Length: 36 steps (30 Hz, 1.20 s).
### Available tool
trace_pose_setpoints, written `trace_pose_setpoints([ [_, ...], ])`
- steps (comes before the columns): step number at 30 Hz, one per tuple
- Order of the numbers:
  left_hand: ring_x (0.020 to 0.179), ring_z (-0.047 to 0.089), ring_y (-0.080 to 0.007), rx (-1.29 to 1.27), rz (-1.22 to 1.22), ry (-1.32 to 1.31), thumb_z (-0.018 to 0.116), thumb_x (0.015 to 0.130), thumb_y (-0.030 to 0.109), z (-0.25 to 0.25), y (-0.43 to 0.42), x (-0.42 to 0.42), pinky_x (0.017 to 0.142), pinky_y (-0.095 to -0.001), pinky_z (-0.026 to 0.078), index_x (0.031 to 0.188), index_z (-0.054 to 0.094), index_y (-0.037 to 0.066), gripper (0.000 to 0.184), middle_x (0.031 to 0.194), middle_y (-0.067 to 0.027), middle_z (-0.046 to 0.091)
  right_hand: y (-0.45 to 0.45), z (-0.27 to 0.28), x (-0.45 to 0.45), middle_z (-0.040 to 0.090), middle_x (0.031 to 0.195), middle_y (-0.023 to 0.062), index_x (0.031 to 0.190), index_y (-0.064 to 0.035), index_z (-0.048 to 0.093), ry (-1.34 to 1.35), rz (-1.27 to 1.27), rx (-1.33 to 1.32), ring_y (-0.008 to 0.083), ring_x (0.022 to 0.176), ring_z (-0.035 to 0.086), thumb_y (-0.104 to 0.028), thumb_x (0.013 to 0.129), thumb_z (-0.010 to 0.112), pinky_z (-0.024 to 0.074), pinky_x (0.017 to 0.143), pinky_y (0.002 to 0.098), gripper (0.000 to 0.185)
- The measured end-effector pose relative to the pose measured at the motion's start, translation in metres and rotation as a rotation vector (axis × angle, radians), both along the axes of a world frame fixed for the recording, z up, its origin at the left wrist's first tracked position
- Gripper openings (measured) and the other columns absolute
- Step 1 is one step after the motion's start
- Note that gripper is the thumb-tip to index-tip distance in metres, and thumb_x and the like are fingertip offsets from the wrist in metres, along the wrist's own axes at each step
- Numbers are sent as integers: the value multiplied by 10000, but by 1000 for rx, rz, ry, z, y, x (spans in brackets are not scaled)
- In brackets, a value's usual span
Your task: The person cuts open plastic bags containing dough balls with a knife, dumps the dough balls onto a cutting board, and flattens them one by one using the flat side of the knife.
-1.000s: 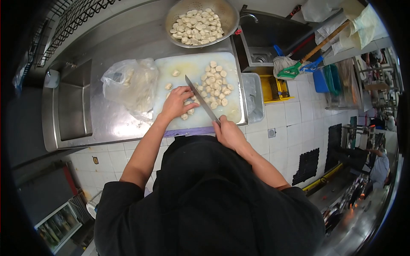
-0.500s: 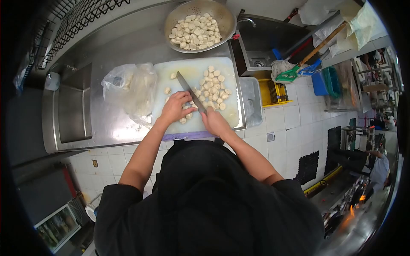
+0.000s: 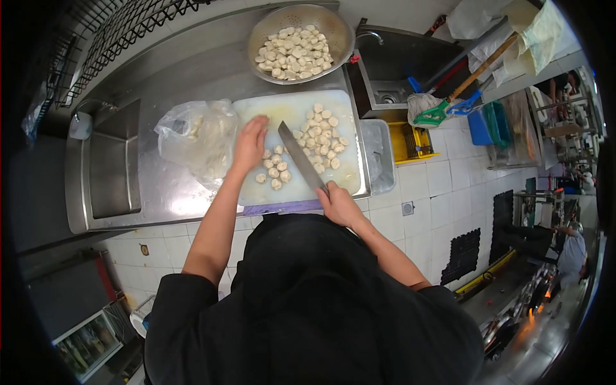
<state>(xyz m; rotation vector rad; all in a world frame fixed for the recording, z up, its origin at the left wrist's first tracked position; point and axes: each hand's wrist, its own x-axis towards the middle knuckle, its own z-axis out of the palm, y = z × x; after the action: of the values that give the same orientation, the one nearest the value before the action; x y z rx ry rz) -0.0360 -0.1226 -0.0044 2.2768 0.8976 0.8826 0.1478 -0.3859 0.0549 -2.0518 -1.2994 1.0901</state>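
Observation:
My right hand (image 3: pixel 341 205) grips the handle of a long-bladed kitchen knife (image 3: pixel 299 156), which slants up and left over the white cutting board (image 3: pixel 301 189). My left hand (image 3: pixel 250 144) is over the board's left side, fingers stretched out. Below it lies a small cluster of pale round balls (image 3: pixel 274 170), perhaps meatballs or fish balls. On the blade's other side spreads a larger group of similar pale pieces (image 3: pixel 319 131). A clear plastic bag (image 3: pixel 199 138) with pale contents rests left of the board.
Behind the board stands a metal colander (image 3: pixel 256 32) holding many pale pieces. Sinks are at the left (image 3: pixel 115 163) and back right (image 3: pixel 388 83). A clear plastic tub (image 3: pixel 378 154) and yellow crate (image 3: pixel 410 144) sit right. Another person (image 3: pixel 570 253) is by flames at far right.
My left hand has moved up and left off the balls, its fingers straightening. My right hand has drawn the knife toward me and right. Balls under my left hand now show in a cluster.

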Motion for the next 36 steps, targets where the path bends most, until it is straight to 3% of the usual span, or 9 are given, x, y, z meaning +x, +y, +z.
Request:
trace_pose_setpoints([
  [4,1239,648,-396,-61,-139,138,676,996,138,0,31,-1,1062,-449,524,1276,697,14,307,1377,-184,675,-2,-3,-10,689,866,384,1014,98,564,8,-32,13,575,840,676,-272,1094,573,522,772,604,378],
  [6,1245,648,-386,-289,-246,312,683,998,169,11,28,-5,1066,-441,525,1267,710,17,310,1428,-171,637,-1,1,-11,687,865,386,1014,97,563,10,-38,19,576,839,675,-268,1093,573,522,770,605,374],
  [10,1247,648,-386,-268,-328,286,729,959,218,16,4,-17,1075,-446,519,1238,729,22,340,1452,-155,609,2,-1,-19,684,863,387,1020,97,558,-23,-72,35,579,837,672,-256,1088,575,520,765,608,360],
  [15,1288,621,-383,-170,-442,219,771,865,168,22,-22,-22,1086,-432,513,1227,730,28,391,1436,-140,600,7,1,-23,682,854,385,1025,97,551,-30,-19,50,579,835,671,-249,1084,579,518,755,611,352],
  [22,1345,570,-357,-309,-346,219,762,847,130,16,-28,-35,1094,-430,506,1240,695,51,406,1433,-125,575,14,2,-28,677,841,387,1032,104,546,-8,10,76,577,817,668,-245,1083,584,513,743,615,354],
  [33,1188,659,-334,-101,-174,98,798,930,211,-2,-43,-33,988,-433,553,1173,715,54,301,1337,-138,612,16,6,-34,676,810,372,1039,110,542,-66,5,38,560,794,675,-240,1090,563,515,727,609,355],
  [36,1219,632,-340,-103,-197,113,795,933,211,-3,-41,-34,1003,-432,542,1178,712,50,305,1328,-134,617,16,11,-35,679,807,367,1048,108,535,-81,17,19,556,789,678,-238,1092,558,522,725,605,350],
])
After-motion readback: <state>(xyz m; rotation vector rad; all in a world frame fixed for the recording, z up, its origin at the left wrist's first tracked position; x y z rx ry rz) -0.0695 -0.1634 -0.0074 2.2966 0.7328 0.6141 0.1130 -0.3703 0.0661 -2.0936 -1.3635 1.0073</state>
